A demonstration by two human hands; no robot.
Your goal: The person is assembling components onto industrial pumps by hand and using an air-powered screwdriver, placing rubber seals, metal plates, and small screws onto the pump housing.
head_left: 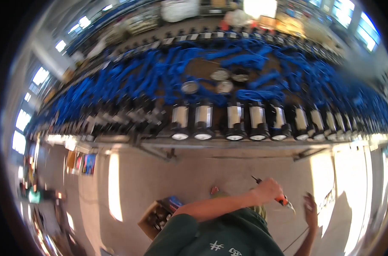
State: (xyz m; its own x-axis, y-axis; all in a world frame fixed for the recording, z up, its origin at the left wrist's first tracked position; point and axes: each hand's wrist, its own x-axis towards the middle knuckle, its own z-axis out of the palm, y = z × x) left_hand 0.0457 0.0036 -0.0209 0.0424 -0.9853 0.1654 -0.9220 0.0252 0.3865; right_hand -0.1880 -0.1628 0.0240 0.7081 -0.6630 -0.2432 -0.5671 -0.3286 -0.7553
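Observation:
My left arm reaches across my body to the right. The left hand (pixel 268 190) is closed round a slim orange-and-black hand tool (pixel 282 199), its exact kind unclear. A thin dark end points up past the fist, and a pale tip shows at the lower right. Close to that tip is my right hand (pixel 310 206), raised with its fingers apart and apparently holding nothing. Both hands are over the floor, away from the table. Along the table's near edge lie black cylindrical units (pixel 235 117) with pale labels and whitish round ends.
Blue cable bundles (pixel 155 70) cover much of the long table (pixel 194 144), with several round metal pieces (pixel 224 87) among them. A second row of black units lines the far edge. An open cardboard box (pixel 149 222) of parts stands by my left side. Another person (pixel 35 195) is at far left.

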